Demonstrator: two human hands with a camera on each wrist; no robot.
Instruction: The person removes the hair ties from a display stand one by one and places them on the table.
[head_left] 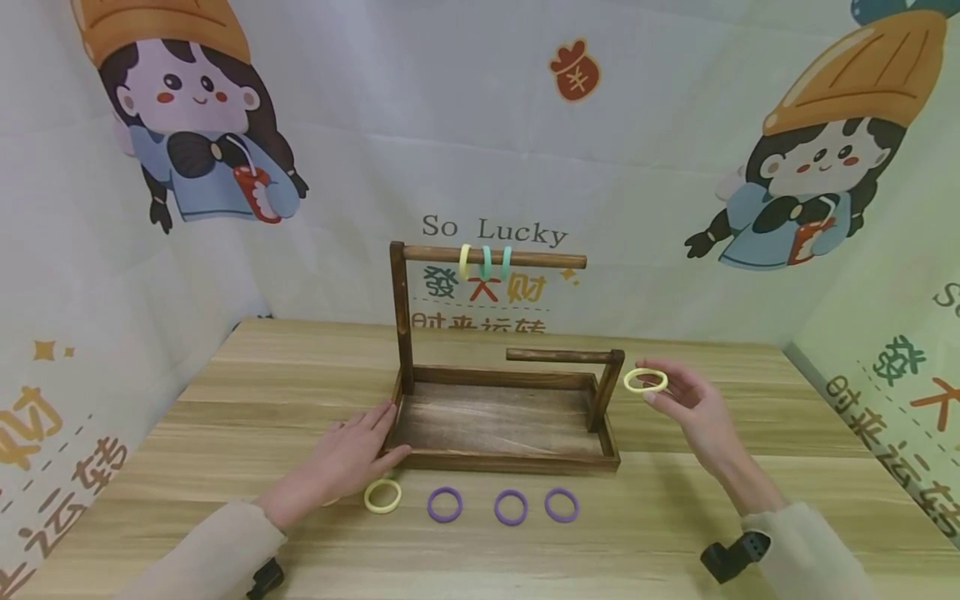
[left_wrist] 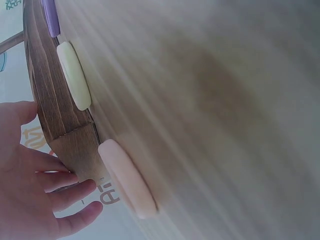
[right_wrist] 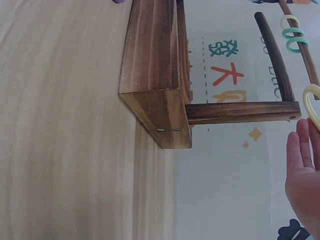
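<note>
A dark wooden rack stands on the table, made of a shallow tray with a tall left post and a shorter right post, each carrying a horizontal bar. My left hand rests against the tray's left end with fingers extended, thumb by the front corner. My right hand pinches a pale yellow ring just right of the shorter post. On the upper bar hang a yellow ring and two mint-green rings. The lower bar carries no ring.
Before the tray lie a yellow ring and three purple rings. A peach-coloured ring lies near my left hand, mostly hidden in the head view. Printed cloth hangs behind the wooden table.
</note>
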